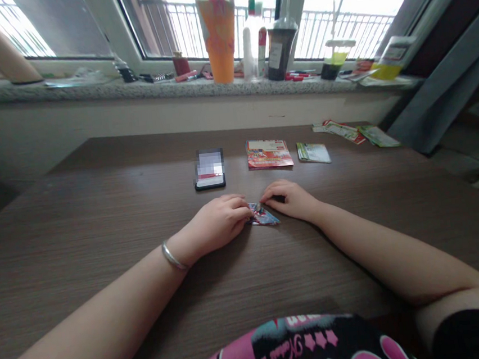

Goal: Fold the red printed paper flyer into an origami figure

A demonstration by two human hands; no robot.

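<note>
A small piece of folded paper [265, 216], blue with red and white print, lies on the brown table between my hands. It looks roughly triangular, with one point toward the right. My left hand [220, 222], with a silver bangle at the wrist, is closed over the paper's left part, and its fingers hide that side. At the paper's upper edge, my right hand [291, 200] has thumb and fingertips drawn together in a pinch. The exact bit of paper between those fingertips is too small to make out.
Beyond my hands lie a phone [209, 171], a stack of red printed leaflets [269, 154] and a smaller stack of cards [313, 152]. Loose leaflets [345, 131] are at the back right. The windowsill [99, 91] bears a tall orange drink cup [221, 40], bottles and other cups.
</note>
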